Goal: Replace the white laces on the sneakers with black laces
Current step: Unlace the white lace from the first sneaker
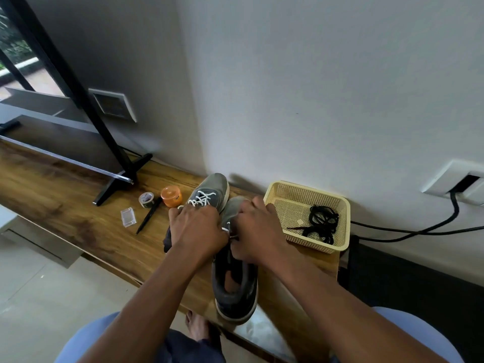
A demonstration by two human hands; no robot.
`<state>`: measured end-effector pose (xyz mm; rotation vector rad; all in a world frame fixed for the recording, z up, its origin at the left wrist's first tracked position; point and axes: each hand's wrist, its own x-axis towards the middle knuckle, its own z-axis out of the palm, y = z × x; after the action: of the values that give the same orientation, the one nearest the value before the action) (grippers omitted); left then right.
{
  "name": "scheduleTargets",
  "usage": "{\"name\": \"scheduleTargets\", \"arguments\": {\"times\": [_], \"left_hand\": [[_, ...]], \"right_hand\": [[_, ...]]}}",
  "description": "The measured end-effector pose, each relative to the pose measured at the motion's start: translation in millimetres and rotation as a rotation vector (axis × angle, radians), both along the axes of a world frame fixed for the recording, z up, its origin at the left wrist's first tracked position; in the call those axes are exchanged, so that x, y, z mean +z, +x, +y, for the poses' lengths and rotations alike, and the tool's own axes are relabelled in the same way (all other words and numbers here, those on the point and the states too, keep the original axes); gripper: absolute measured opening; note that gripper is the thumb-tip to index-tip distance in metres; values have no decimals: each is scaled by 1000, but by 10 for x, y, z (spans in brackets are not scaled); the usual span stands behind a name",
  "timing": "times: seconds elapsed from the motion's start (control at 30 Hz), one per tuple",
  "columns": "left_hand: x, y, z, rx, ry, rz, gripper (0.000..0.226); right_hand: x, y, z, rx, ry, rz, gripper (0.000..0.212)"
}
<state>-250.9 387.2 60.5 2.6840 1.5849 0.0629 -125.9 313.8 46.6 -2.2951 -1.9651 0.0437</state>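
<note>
Two grey sneakers lie side by side on the wooden shelf [78, 213]. The left sneaker [209, 191] still shows white laces crossed over its tongue. The right sneaker [235, 289] points away from me, its heel near the shelf's front edge. My left hand [197, 229] and my right hand [258, 231] hover together over its lacing, fingers curled down. A bit of white lace [230, 233] shows between them; what each hand holds is hidden. Black laces [320, 224] lie coiled in a cream plastic basket [277, 197] to the right.
Left of the sneakers sit an orange jar [171, 196], a tape roll [146, 199], a black pen [149, 216] and a small clear box [128, 217]. A screen on a black stand [123, 179] fills the shelf's left side. A black cable [419, 230] runs from a wall socket.
</note>
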Motion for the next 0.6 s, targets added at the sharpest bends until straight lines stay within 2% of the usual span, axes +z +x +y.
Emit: {"name": "scheduleTargets", "arguments": {"times": [0.13,0.27,0.33,0.4,0.5,0.6], "left_hand": [[-5,-7,-1,12,7,2,32],[11,-12,-9,22,56,26,30],[22,-13,-14,24,53,16,26],[25,-12,-19,28,50,8,25],[12,-6,-14,28,37,0,28],[-1,-5,19,29,-12,-1,33]], "right_hand": [[-44,-50,3,7,63,6,22],[116,127,33,-218,231,120,16],[212,265,4,-361,332,237,9],[258,362,-31,-424,384,349,12],[277,349,-77,-344,290,390,24],[216,256,-87,-134,144,223,40]]}}
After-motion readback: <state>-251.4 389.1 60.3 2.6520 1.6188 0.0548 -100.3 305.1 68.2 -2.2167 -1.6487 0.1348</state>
